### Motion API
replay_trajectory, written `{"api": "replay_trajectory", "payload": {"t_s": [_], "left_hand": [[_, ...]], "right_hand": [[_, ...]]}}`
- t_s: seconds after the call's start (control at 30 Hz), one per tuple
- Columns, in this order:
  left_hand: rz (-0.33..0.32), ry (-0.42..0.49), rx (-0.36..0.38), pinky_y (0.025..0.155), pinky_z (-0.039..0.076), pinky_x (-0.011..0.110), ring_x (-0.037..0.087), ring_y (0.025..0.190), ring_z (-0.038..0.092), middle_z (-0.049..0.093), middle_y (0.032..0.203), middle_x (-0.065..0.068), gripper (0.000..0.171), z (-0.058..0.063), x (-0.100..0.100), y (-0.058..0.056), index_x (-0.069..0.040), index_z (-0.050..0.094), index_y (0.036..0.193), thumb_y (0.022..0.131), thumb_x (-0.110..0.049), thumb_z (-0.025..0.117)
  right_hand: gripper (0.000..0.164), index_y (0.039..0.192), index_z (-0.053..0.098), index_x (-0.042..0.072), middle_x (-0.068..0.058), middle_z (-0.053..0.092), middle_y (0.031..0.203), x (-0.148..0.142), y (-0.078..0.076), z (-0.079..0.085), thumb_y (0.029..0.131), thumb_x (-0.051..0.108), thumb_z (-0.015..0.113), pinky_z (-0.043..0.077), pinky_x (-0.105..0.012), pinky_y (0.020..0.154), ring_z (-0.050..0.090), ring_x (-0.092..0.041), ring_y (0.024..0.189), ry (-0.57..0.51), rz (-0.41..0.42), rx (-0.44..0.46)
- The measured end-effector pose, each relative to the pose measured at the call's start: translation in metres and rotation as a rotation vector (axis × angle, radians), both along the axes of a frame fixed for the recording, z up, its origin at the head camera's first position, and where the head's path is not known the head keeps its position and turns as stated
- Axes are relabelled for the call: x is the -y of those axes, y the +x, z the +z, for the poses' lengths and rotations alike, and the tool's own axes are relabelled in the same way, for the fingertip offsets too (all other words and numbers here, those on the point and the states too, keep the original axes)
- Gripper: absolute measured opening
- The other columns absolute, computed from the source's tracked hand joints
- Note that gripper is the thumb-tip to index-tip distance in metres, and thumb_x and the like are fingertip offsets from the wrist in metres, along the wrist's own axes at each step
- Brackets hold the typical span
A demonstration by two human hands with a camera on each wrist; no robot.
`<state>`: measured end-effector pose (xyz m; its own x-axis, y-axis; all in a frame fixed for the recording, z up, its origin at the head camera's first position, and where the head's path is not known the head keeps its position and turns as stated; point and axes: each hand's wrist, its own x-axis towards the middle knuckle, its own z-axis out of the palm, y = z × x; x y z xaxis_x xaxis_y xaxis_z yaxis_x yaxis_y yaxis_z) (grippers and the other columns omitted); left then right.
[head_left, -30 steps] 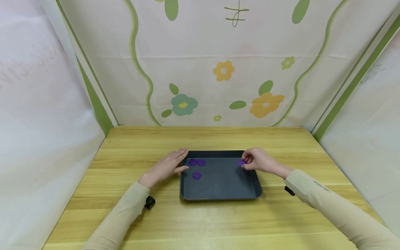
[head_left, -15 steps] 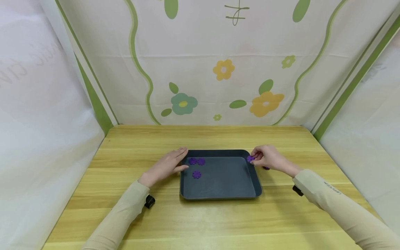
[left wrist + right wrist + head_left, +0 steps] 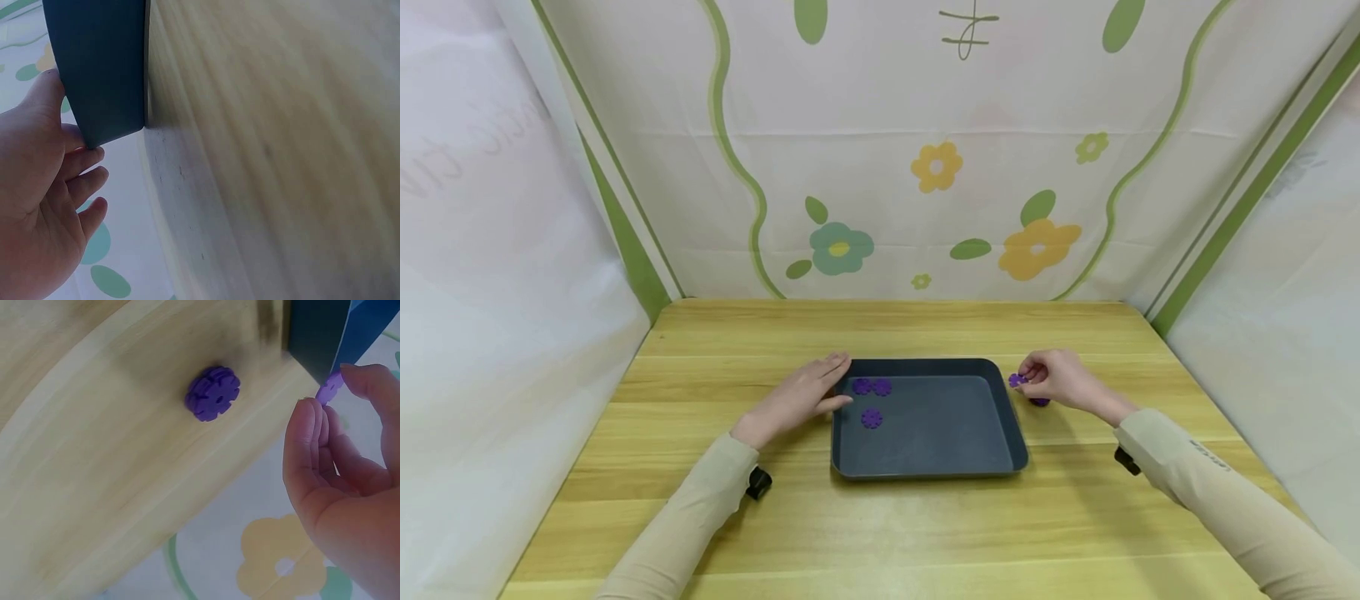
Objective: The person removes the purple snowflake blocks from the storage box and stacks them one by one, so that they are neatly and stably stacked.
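Though thin, purple disc (image 3: 330,388) between right fingers (image 3: 301,431).

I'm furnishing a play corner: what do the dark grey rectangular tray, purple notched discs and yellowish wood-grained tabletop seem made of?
Dark grey rectangular tray: perhaps coated metal or plastic, from its smooth, satin surface.
Purple notched discs: probably moulded plastic, matt, with uniform colour and regular notches.
Yellowish wood-grained tabletop: wood or wood-look laminate; streaky grain, faint shine.
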<state>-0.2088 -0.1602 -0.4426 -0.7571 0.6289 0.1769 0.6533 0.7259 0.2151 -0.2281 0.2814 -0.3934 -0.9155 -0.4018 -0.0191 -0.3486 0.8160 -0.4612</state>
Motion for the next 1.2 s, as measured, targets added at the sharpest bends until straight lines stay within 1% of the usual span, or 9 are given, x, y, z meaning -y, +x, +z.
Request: {"api": "replay_trajectory", "payload": {"t_s": [0.13,0.53,0.93,1.1,1.2], "left_hand": [[0.004,0.004,0.011,0.118,0.037,0.052,0.035,0.144,0.041,0.04,0.156,0.02,0.068,0.001,0.0,0.0,0.001,0.038,0.151,0.1,-0.04,0.057],[0.0,-0.01,-0.013,0.117,0.038,0.051,0.035,0.143,0.043,0.042,0.155,0.02,0.067,0.002,-0.001,0.0,0.002,0.04,0.15,0.1,-0.039,0.057],[0.001,-0.019,-0.024,0.116,0.039,0.051,0.034,0.143,0.043,0.043,0.154,0.02,0.067,0.0,-0.001,0.0,0.001,0.04,0.15,0.1,-0.04,0.057],[0.003,-0.024,-0.017,0.117,0.038,0.051,0.034,0.144,0.042,0.042,0.155,0.019,0.067,0.0,-0.001,0.0,0.001,0.039,0.15,0.1,-0.041,0.056],[0.003,-0.019,-0.006,0.118,0.038,0.051,0.034,0.144,0.041,0.041,0.155,0.02,0.068,0.001,-0.001,0.0,0.001,0.039,0.151,0.1,-0.041,0.056]], "right_hand": [[0.02,0.096,0.07,-0.004,-0.01,0.073,0.086,-0.008,-0.001,-0.003,0.081,0.009,0.076,0.054,-0.018,0.065,0.065,-0.013,0.077,0.0,-0.014,0.005],[0.02,0.094,0.07,-0.003,-0.01,0.073,0.086,-0.025,-0.001,-0.011,0.082,0.012,0.077,0.053,-0.019,0.065,0.066,-0.014,0.077,0.039,-0.056,0.006],[0.024,0.097,0.069,-0.003,-0.011,0.072,0.088,-0.036,0.0,-0.022,0.084,0.015,0.078,0.054,-0.022,0.065,0.066,-0.015,0.078,0.044,-0.092,0.032],[0.024,0.096,0.069,-0.002,-0.011,0.072,0.087,-0.039,0.0,-0.026,0.083,0.015,0.079,0.054,-0.023,0.065,0.065,-0.015,0.077,0.054,-0.087,0.03],[0.023,0.095,0.069,-0.001,-0.009,0.072,0.087,-0.039,0.0,-0.028,0.083,0.016,0.079,0.053,-0.021,0.065,0.065,-0.014,0.077,0.063,-0.088,0.031]]}}
